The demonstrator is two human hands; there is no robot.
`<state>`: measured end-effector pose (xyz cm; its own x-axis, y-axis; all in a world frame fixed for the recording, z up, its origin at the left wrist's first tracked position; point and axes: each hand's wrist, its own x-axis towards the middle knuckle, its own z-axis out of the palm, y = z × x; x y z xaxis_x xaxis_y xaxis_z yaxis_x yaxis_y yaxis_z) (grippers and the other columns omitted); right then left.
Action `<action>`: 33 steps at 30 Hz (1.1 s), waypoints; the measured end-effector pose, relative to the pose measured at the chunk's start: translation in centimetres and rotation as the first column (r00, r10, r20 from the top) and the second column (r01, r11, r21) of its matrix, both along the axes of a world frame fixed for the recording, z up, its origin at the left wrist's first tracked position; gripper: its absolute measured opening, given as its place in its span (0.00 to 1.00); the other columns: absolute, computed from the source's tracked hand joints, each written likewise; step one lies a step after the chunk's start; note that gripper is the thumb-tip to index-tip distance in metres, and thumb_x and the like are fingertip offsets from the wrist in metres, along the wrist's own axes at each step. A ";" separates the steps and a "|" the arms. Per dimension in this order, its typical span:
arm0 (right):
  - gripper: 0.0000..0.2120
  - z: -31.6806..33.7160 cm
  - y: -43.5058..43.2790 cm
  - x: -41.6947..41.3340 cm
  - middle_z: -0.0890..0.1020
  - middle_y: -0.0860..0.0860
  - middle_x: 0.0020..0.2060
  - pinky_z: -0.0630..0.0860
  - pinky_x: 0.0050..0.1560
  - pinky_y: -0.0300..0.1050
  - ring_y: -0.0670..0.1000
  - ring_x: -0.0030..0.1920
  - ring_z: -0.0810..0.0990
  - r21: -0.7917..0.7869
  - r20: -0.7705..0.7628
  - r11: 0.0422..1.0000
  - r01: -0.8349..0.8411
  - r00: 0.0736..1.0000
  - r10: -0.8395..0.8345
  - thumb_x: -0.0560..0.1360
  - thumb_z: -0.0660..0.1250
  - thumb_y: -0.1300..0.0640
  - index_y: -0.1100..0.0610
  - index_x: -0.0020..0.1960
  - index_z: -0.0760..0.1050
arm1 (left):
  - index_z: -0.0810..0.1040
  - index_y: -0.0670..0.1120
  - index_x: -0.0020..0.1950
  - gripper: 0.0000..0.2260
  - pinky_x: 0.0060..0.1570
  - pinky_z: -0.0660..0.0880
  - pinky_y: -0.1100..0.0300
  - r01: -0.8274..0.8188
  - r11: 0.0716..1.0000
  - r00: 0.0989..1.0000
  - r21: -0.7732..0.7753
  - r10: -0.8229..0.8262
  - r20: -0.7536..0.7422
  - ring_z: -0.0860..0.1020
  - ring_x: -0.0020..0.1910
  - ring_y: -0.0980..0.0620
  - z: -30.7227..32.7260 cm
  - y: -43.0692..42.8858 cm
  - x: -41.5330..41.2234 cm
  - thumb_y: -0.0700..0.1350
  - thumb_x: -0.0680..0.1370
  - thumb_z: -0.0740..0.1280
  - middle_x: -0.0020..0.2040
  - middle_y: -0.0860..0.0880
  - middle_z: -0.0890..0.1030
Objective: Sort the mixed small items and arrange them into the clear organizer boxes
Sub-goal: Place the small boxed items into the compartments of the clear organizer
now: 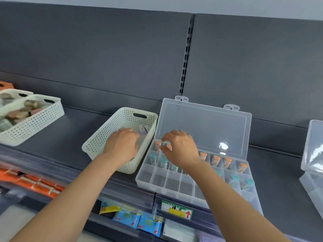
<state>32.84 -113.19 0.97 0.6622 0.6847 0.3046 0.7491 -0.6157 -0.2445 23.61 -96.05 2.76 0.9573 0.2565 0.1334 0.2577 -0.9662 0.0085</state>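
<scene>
A: Where is the organizer box [158, 182]?
B: Centre right, lid open. The right hand [181, 147] curls over its vials [215, 159]; grip unclear.
A: The left hand [122, 145]?
B: In the white basket [97, 145], fingers hidden.

The dark grey shelf [73, 133] carries white baskets [38, 119] at its left end, another basket [97, 142] mid-shelf, a clear organizer box [157, 180] at the front edge, and a second clear box [312, 154] at the right end.

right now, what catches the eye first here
The open clear organizer box sits at centre right, with rows of orange-capped vials and teal-capped vials. The right hand hovers over its back-left compartments, and the left hand is in the white perforated basket beside it.
</scene>
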 end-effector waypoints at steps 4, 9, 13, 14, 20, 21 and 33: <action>0.14 0.0 5.9 -0.8 0.80 0.50 0.55 0.69 0.59 0.47 0.54 0.57 0.75 -0.066 -0.015 0.995 -0.076 0.997 0.075 0.75 0.65 0.48 0.51 0.59 0.78 | 0.78 0.47 0.58 0.12 0.47 0.75 0.54 -0.049 0.999 0.973 -0.023 0.042 -0.227 0.76 0.49 0.49 -0.7 5.2 -0.4 0.40 0.76 0.62 0.59 0.47 0.76; 0.20 -0.8 12.1 -0.9 0.79 0.53 0.53 0.66 0.60 0.51 0.56 0.59 0.72 -0.406 0.011 0.914 -0.026 0.999 0.034 0.75 0.62 0.41 0.54 0.57 0.78 | 0.77 0.39 0.53 0.09 0.41 0.74 0.54 -0.073 0.994 0.892 -0.083 0.028 -0.451 0.72 0.37 0.49 -2.1 9.5 0.0 0.39 0.74 0.66 0.44 0.43 0.76; 0.10 -1.4 14.8 -1.0 0.79 0.53 0.52 0.61 0.60 0.51 0.56 0.59 0.70 -0.608 0.053 0.788 0.098 0.995 -0.083 0.74 0.64 0.48 0.53 0.49 0.77 | 0.79 0.38 0.48 0.11 0.33 0.68 0.58 -0.042 0.989 0.870 -0.144 -0.034 -0.491 0.78 0.40 0.46 -3.2 11.1 0.9 0.46 0.74 0.71 0.40 0.41 0.77; 0.06 -1.5 15.2 -1.1 0.80 0.52 0.51 0.60 0.61 0.51 0.55 0.59 0.69 -0.635 0.055 0.764 0.110 0.994 -0.097 0.74 0.64 0.50 0.52 0.47 0.75 | 0.80 0.41 0.49 0.11 0.34 0.69 0.58 -0.029 0.988 0.862 -0.150 -0.051 -0.504 0.78 0.40 0.47 -3.6 11.3 1.1 0.47 0.74 0.71 0.41 0.42 0.78; 0.05 -2.5 15.8 -1.3 0.81 0.52 0.45 0.59 0.61 0.50 0.55 0.57 0.72 -0.611 0.058 0.780 0.134 0.991 -0.124 0.74 0.62 0.55 0.53 0.47 0.75 | 0.79 0.43 0.49 0.07 0.38 0.72 0.56 0.050 0.985 0.844 -0.163 -0.129 -0.521 0.76 0.40 0.47 -5.3 12.4 1.9 0.43 0.73 0.70 0.50 0.46 0.77; 0.05 -2.5 15.5 -1.4 0.81 0.52 0.44 0.60 0.60 0.49 0.55 0.55 0.74 -0.563 0.060 0.816 0.130 0.991 -0.116 0.75 0.63 0.54 0.53 0.49 0.75 | 0.78 0.43 0.49 0.07 0.37 0.71 0.57 0.063 0.984 0.843 -0.166 -0.141 -0.519 0.76 0.40 0.47 -5.3 12.5 2.0 0.44 0.74 0.69 0.50 0.46 0.77; 0.07 -0.2 5.3 -4.9 0.82 0.48 0.40 0.75 0.37 0.41 0.46 0.36 0.76 0.284 -0.167 0.932 0.224 0.969 -0.182 0.74 0.70 0.52 0.53 0.50 0.81 | 0.77 0.55 0.63 0.13 0.49 0.64 0.66 0.197 0.759 0.969 -0.620 -0.246 0.007 0.73 0.60 0.52 -2.2 6.9 -0.2 0.43 0.80 0.62 0.61 0.55 0.73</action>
